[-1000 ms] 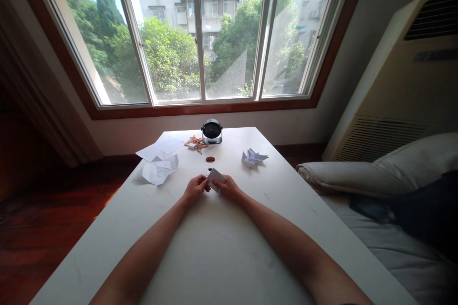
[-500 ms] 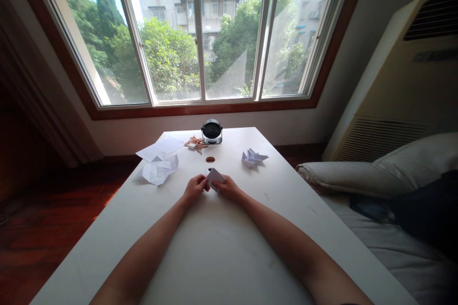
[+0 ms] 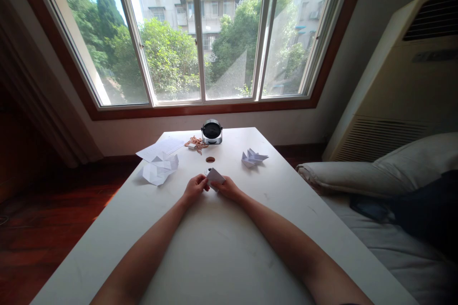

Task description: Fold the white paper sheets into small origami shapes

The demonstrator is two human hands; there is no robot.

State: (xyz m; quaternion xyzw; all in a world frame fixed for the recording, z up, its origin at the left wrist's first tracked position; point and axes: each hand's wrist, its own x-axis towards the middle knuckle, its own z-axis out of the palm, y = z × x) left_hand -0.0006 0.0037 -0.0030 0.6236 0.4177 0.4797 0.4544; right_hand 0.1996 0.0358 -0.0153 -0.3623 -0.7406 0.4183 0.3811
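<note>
Between my hands is a small piece of folded white paper (image 3: 215,176), tilted with one corner pointing up. My left hand (image 3: 195,188) pinches its left side, fingers curled. My right hand (image 3: 229,188) grips its lower right side, with part of the fingers hidden behind the paper. Just behind the paper a small round clear-and-dark object (image 3: 207,171) shows in part; its kind I cannot make out. To the right lie folded paper shapes (image 3: 254,157) with pointed tips. Over on the left are creased, unfolded papers (image 3: 160,168).
A printed sheet (image 3: 166,147) lies at the white table's (image 3: 211,257) far left. A round black device on a silver stand (image 3: 212,132) stands at the far edge, beside a coiled orange cord (image 3: 196,144). The tabletop has a round hole (image 3: 210,159). A sofa (image 3: 358,178) is at the right.
The folded paper has shifted very slightly in my fingers. Both hands stay in nearly the same place, and the other things have not moved.
</note>
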